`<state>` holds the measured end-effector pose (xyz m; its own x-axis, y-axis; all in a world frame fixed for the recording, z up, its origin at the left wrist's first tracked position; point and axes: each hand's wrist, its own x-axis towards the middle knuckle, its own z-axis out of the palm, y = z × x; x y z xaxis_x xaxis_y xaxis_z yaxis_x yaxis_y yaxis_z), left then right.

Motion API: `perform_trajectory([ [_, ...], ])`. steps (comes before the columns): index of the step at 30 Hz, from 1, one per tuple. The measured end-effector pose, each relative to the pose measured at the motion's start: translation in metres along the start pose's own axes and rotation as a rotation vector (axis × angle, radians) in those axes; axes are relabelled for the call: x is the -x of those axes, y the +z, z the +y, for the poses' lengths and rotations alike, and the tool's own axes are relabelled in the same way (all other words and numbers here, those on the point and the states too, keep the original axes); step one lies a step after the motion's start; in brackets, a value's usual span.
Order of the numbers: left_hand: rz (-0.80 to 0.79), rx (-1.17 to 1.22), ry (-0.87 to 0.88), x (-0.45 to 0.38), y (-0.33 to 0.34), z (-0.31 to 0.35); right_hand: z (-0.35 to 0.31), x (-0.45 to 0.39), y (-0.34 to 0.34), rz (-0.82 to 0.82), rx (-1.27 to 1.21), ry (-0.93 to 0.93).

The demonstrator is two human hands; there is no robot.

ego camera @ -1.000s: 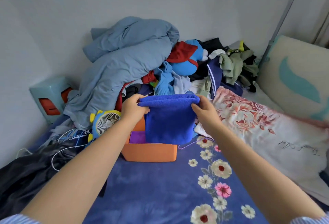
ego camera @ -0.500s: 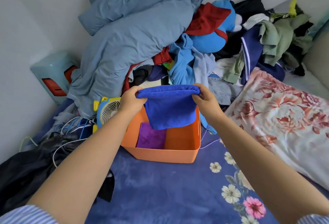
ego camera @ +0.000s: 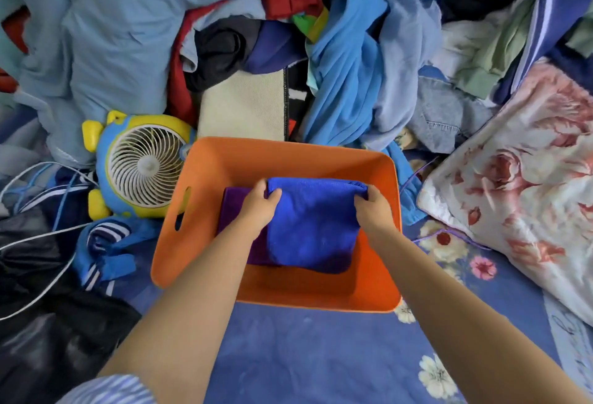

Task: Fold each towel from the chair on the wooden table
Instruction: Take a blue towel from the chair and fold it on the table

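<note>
In the orange bin (ego camera: 321,159), both hands grip blue towel (ego camera: 314,227).

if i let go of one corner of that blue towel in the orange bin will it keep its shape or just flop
The blue towel would probably flop: it sags between the left hand and the right hand, which pinch its top corners. It looks light, since fingertip pinches carry it. Its plush nap likely grips the purple towel rather than sliding inside the orange bin.

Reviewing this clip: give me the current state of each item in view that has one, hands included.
Blue towel: folded, in the bin, partly over the purple towel.
Purple towel: folded, lying in the bin.
Orange bin: upright, open-topped.
Left hand: grips the blue towel's corner.
Right hand: grips the opposite corner.
Fan: blades look still.
</note>
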<state>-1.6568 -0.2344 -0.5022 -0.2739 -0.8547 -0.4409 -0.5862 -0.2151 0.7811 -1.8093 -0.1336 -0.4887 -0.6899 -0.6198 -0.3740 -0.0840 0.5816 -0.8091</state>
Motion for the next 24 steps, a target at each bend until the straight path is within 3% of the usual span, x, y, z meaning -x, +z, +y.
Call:
perform_trajectory([
  [5, -0.08, -0.277, -0.136, -0.04, 0.043, -0.035, 0.045, -0.039, 0.03, -0.029, 0.253, 0.265],
  [10, -0.068, -0.355, -0.162, -0.064, 0.078, -0.052, 0.072, -0.069, 0.049, 0.014, 0.246, 0.349],
  [17, 0.091, -0.165, -0.093, -0.088, 0.097, -0.051, 0.083, -0.104, 0.063, 0.163, 0.187, 0.307],
  [21, 0.116, -0.146, -0.038, -0.089, 0.108, -0.056, 0.086, -0.097, 0.079, 0.22, 0.453, 0.212],
  [24, 0.172, -0.331, 0.309, -0.074, 0.108, -0.071, 0.097, -0.078, 0.089, 0.193, 0.535, -0.08],
])
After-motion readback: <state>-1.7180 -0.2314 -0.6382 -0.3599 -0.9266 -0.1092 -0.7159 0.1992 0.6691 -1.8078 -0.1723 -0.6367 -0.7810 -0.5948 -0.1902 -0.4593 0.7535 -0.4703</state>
